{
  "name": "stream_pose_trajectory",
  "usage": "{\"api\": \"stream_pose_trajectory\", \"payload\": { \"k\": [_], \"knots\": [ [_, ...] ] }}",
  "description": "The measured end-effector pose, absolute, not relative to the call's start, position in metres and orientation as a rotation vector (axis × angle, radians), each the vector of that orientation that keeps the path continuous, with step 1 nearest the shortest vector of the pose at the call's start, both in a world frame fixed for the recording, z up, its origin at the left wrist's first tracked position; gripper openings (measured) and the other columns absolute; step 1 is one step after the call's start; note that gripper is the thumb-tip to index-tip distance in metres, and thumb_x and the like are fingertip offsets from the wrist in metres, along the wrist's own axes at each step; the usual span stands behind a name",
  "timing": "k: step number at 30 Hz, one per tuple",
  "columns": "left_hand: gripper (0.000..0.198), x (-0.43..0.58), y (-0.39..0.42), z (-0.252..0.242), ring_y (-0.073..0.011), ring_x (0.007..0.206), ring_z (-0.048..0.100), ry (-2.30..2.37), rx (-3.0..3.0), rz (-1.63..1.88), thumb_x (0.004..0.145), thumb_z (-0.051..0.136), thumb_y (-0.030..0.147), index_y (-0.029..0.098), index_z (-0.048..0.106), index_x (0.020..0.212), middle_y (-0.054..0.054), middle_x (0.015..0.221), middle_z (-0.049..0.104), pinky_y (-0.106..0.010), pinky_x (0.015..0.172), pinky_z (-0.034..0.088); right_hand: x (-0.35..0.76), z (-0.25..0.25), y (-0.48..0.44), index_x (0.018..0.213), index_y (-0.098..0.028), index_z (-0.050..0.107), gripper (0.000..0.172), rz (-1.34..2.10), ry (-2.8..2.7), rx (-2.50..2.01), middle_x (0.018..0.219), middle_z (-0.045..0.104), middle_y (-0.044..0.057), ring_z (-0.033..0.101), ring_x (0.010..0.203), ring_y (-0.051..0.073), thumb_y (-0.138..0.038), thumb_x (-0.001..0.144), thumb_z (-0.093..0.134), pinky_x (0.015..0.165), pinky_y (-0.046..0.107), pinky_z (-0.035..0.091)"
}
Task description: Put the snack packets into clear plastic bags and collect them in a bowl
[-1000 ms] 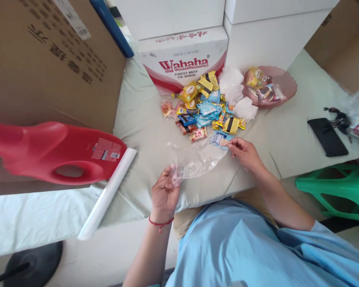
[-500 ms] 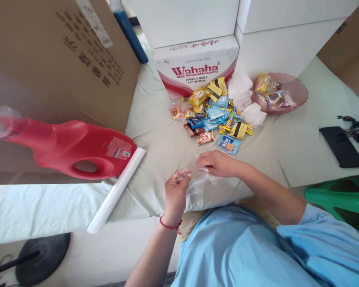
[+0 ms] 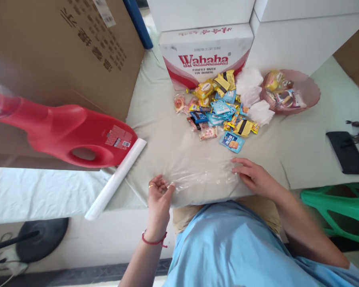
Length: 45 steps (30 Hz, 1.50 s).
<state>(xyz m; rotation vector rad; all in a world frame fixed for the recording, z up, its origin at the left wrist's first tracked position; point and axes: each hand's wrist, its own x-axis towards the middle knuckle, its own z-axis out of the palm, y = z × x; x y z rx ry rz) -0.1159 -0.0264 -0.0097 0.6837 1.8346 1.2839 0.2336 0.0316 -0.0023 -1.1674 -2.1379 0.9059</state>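
Note:
A thin clear plastic bag (image 3: 202, 177) is stretched sideways over the cloth in front of me. Its left end is pinched between the thumb and fingers of my left hand (image 3: 160, 195), which wears a ring and a red wrist cord. At the other end, my right hand (image 3: 255, 175) has its fingertips closed on the bag's edge. Just beyond lies a blue snack packet (image 3: 231, 142), apart from both hands. Behind it is a pile of small wrapped snacks (image 3: 219, 109) in yellow, blue and red.
White crumpled plastic bundles (image 3: 251, 89) touch a pink bowl (image 3: 312, 95) holding snacks. A Wahaha carton (image 3: 206, 52) stands behind. To the left are a red bottle (image 3: 77, 135), a white roll (image 3: 116, 179) overhanging the edge, and a cardboard box (image 3: 77, 59). A black phone (image 3: 347, 152) lies right.
My hands have moved apart, left hand leftward and right hand rightward. The plastic, bunched between them before, is now spread out wide. The view has shifted slightly.

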Motion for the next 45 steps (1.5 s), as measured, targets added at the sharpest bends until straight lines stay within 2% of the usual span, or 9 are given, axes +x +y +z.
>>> {"api": "stream_pose_trajectory", "payload": {
  "k": [8,12,14,18,25,31,36,40,45],
  "knots": [
    [0.029,-0.117,-0.009,0.047,-0.0294,0.118,0.060,2.202,2.073,1.285,0.089,0.072,0.026,0.020,0.064,0.116,-0.013,0.117,0.066,-0.053,0.111,0.042,0.224,0.026,0.059,0.117,-0.024,0.072,0.024,0.647,-1.904,-1.370,0.113,0.073,0.010,0.070,0.097,0.024,-0.035,0.100,0.060,0.081,0.036,0.059],
    [0.021,-0.105,0.050,0.036,-0.0256,0.115,0.066,1.967,2.211,1.183,0.104,0.051,0.030,0.018,0.069,0.104,-0.013,0.107,0.073,-0.045,0.108,0.049,0.193,0.007,0.078,0.148,-0.021,0.053,0.070,0.633,-1.662,-1.512,0.126,0.069,0.016,0.068,0.107,0.029,-0.062,0.093,0.066,0.079,0.040,0.060],
    [0.031,-0.099,0.070,0.016,-0.0262,0.129,0.064,1.828,2.296,0.908,0.107,0.044,0.032,0.017,0.071,0.112,-0.014,0.118,0.076,-0.046,0.115,0.046,0.181,-0.005,0.082,0.150,-0.022,0.050,0.076,0.703,-1.634,-1.537,0.123,0.071,0.014,0.070,0.104,0.028,-0.062,0.088,0.070,0.081,0.039,0.059],
    [0.053,-0.098,0.072,-0.019,-0.0340,0.155,0.041,1.897,2.345,0.347,0.109,0.036,0.038,0.016,0.053,0.154,-0.019,0.165,0.047,-0.066,0.125,0.027,0.182,-0.023,0.075,0.105,-0.021,0.073,0.033,0.810,-1.651,-1.678,0.084,0.074,0.006,0.069,0.077,0.022,-0.049,0.093,0.059,0.073,0.033,0.053],
    [0.063,-0.120,0.034,-0.032,-0.0358,0.157,0.038,1.953,2.328,0.147,0.109,0.029,0.045,0.019,0.037,0.166,-0.018,0.172,0.035,-0.071,0.125,0.023,0.242,-0.022,0.065,0.079,-0.020,0.066,0.041,1.202,-1.531,-1.722,0.060,0.061,-0.002,0.053,0.052,0.014,-0.059,0.088,0.056,0.053,0.026,0.040],
    [0.065,-0.119,0.034,-0.030,-0.0365,0.157,0.039,1.970,2.311,0.179,0.108,0.030,0.047,0.018,0.037,0.166,-0.017,0.172,0.036,-0.071,0.126,0.021,0.267,0.021,0.160,0.092,-0.018,0.074,0.029,0.701,-1.774,-1.814,0.076,0.072,0.004,0.061,0.067,0.019,-0.041,0.091,0.057,0.064,0.028,0.045],
    [0.064,-0.119,0.035,-0.031,-0.0346,0.158,0.037,1.967,2.283,0.184,0.108,0.027,0.047,0.019,0.038,0.165,-0.015,0.172,0.035,-0.070,0.127,0.018,0.234,0.041,0.274,0.118,-0.016,0.076,0.035,0.151,-2.115,-1.901,0.120,0.076,0.015,0.068,0.110,0.030,-0.019,0.093,0.051,0.094,0.039,0.050],
    [0.066,-0.121,0.035,-0.034,-0.0343,0.158,0.036,1.959,2.272,0.203,0.109,0.026,0.049,0.018,0.039,0.165,-0.015,0.172,0.034,-0.070,0.128,0.015,0.204,0.038,0.327,0.137,-0.015,0.067,0.047,0.006,-2.327,-2.065,0.136,0.068,0.020,0.065,0.116,0.035,-0.019,0.091,0.060,0.093,0.041,0.051],
    [0.064,-0.115,0.032,-0.033,-0.0354,0.158,0.037,1.984,2.225,0.233,0.108,0.027,0.047,0.018,0.039,0.165,-0.015,0.172,0.035,-0.071,0.127,0.015,0.192,0.046,0.336,0.131,-0.011,0.069,0.043,0.009,-2.393,-2.247,0.131,0.067,0.023,0.065,0.116,0.037,-0.028,0.091,0.070,0.092,0.041,0.052]
  ]
}}
